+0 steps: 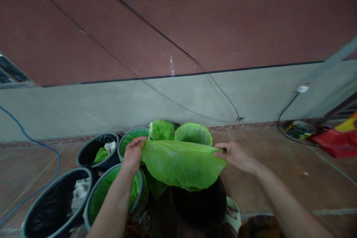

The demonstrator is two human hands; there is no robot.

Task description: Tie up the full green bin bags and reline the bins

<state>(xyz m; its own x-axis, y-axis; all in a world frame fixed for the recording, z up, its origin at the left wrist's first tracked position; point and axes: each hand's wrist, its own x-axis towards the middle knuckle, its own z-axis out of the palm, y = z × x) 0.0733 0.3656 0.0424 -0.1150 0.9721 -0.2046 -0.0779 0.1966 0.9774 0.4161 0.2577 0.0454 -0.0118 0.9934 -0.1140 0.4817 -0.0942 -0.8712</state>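
A bright green plastic bag (184, 163) is stretched out flat between my two hands. My left hand (134, 153) pinches its left upper corner, where a white string hangs close to the fingers. At the other end my right hand (232, 154) grips the right upper corner. The bag's lower edge hangs over a dark bin (205, 210) standing in front of me, covering part of its mouth. Right behind the bag stands a bin lined in green (195, 132), and beside it sits a bunched green bag (164, 131).
Several bins stand at the left: one with a green liner (99, 197), a black-lined bin (41, 208) with white crumpled stuff, and another black-lined bin (89, 150). A blue hose (57, 160) crosses the floor. A red bag (334, 141) lies far right. A wall (111, 108) rises behind.
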